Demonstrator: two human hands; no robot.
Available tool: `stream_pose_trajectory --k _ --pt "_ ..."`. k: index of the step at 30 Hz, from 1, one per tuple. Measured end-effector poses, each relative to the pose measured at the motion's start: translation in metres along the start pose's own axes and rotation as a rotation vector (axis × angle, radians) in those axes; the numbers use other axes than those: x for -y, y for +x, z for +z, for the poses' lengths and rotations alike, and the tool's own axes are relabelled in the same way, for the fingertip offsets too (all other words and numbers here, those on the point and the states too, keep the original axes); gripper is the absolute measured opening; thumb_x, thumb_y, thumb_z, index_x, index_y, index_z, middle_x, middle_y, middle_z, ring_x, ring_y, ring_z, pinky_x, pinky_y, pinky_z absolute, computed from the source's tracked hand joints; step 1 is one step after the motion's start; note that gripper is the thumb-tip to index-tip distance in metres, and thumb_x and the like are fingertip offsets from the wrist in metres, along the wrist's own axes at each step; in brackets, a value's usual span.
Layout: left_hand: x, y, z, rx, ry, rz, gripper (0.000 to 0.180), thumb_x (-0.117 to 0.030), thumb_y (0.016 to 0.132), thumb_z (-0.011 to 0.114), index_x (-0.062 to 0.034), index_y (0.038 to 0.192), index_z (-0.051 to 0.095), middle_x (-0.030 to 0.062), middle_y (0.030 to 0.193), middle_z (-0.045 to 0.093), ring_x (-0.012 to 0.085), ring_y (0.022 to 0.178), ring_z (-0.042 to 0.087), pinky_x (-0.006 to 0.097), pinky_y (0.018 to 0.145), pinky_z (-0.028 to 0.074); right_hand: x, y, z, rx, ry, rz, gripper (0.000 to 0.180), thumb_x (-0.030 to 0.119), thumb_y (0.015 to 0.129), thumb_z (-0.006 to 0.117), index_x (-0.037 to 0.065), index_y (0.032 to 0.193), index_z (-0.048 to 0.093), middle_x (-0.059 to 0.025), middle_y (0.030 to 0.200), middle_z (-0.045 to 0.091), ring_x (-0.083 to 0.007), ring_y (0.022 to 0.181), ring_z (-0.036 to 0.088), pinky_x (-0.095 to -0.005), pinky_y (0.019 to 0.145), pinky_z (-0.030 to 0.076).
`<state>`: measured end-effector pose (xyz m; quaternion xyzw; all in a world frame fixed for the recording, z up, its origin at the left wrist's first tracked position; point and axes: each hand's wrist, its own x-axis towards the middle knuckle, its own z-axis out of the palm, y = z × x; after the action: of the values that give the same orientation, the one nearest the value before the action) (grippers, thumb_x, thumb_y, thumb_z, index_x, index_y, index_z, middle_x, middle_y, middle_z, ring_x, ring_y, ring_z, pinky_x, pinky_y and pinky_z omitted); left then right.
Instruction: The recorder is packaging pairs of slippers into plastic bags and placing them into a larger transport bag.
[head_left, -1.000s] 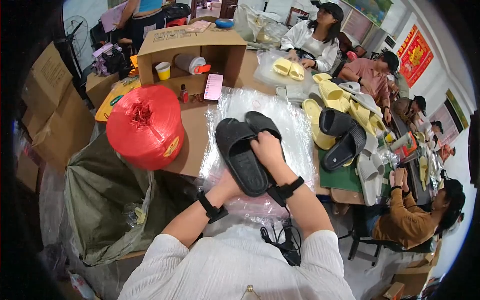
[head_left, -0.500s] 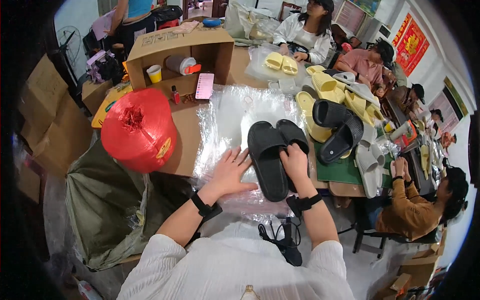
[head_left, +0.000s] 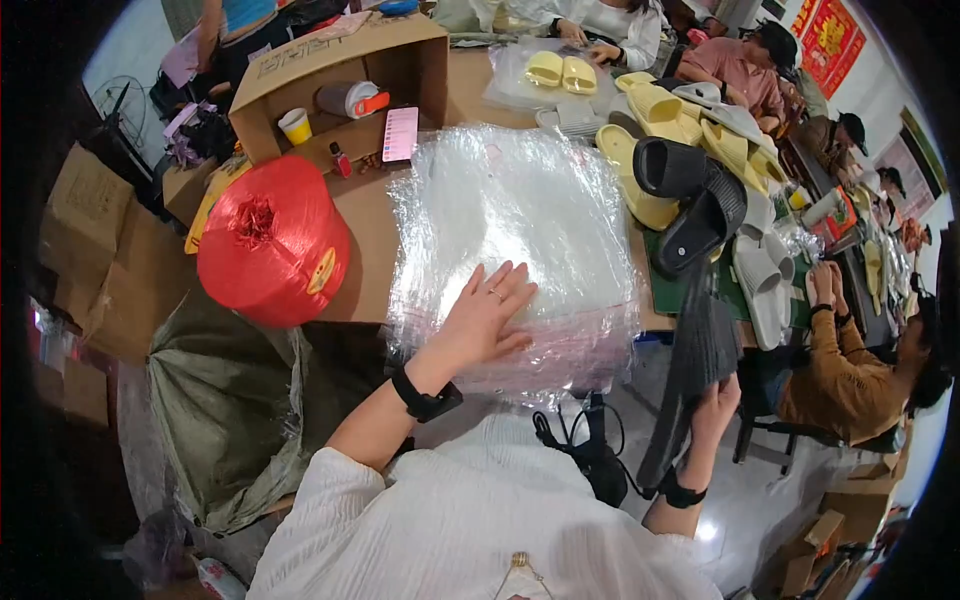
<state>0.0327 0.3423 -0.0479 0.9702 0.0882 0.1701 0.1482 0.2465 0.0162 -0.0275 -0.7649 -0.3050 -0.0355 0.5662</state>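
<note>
My left hand (head_left: 487, 318) rests with fingers spread on a stack of clear plastic bags (head_left: 540, 210) lying on the table in front of me. Off the table's front edge, to the right, my right hand (head_left: 714, 408) grips a pair of black slippers (head_left: 697, 345). Motion smears the pair, which hangs with its soles tilted on edge. Just beyond it, another pair of black slippers (head_left: 705, 205) leans on yellow slippers (head_left: 640, 180). Light grey slippers (head_left: 760, 285) lie on a green mat (head_left: 668, 288) close to my right hand.
A large red roll of plastic twine (head_left: 275, 245) stands at the left. Behind it a cardboard box (head_left: 425, 75) on its side holds a cup (head_left: 295, 126) and a tumbler (head_left: 350, 98). A green sack (head_left: 225, 410) sits low left. People work along the right.
My right hand has carried the black slippers from the bag stack to the right, past the table edge. My left hand has shifted slightly up and right, staying on the bags. The view has tilted.
</note>
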Motion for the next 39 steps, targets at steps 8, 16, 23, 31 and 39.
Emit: stream_pose_trajectory --k 8,16,23,31,39 --pt "-0.016 0.006 -0.01 -0.097 -0.196 -0.093 0.047 -0.019 0.092 0.062 -0.0036 0.135 0.052 0.0202 0.137 0.054 0.0334 0.127 0.052 0.04 0.108 0.04 0.008 -0.027 -0.015 0.01 0.177 -0.016 0.035 0.018 0.098 0.055 -0.008 0.122 0.056 -0.0123 0.115 0.065 -0.0193 0.105 0.059 -0.0308 0.092 0.044" --pt "-0.02 -0.006 -0.036 -0.065 -0.161 -0.041 0.073 -0.038 0.083 0.073 -0.0061 0.143 0.044 0.0242 0.145 0.044 0.0387 0.137 0.04 0.044 0.113 0.032 0.015 -0.03 0.019 0.037 0.262 -0.042 0.037 0.019 0.095 0.058 -0.01 0.118 0.056 -0.0137 0.109 0.066 -0.022 0.097 0.063 -0.0324 0.087 0.047" --pt "0.0 -0.029 -0.02 -0.113 -0.11 -0.128 0.055 -0.026 0.083 0.073 -0.0052 0.13 0.056 0.0223 0.139 0.05 0.0396 0.13 0.046 0.044 0.106 0.041 0.015 -0.026 0.028 0.057 0.111 0.006 0.034 0.015 0.096 0.055 -0.01 0.12 0.054 -0.0115 0.106 0.067 -0.0213 0.097 0.063 -0.0324 0.085 0.047" --pt "-0.004 -0.006 -0.017 -0.231 -0.054 -0.079 0.029 -0.009 0.082 0.069 -0.0094 0.11 0.068 0.0116 0.119 0.066 0.0332 0.107 0.061 0.039 0.088 0.052 0.046 -0.032 0.048 0.224 0.407 0.032 0.029 0.008 0.09 0.058 -0.005 0.116 0.059 -0.0114 0.107 0.066 -0.0232 0.098 0.063 -0.0356 0.086 0.048" --pt "-0.004 0.018 -0.033 -0.374 -0.36 -0.261 0.015 -0.017 0.089 0.067 -0.0106 0.099 0.076 0.009 0.103 0.07 0.0264 0.089 0.065 0.035 0.076 0.052 0.088 -0.01 0.071 0.688 0.169 -0.299 0.02 0.005 0.08 0.065 -0.006 0.096 0.063 -0.0202 0.1 0.064 -0.0378 0.091 0.064 -0.0405 0.08 0.05"
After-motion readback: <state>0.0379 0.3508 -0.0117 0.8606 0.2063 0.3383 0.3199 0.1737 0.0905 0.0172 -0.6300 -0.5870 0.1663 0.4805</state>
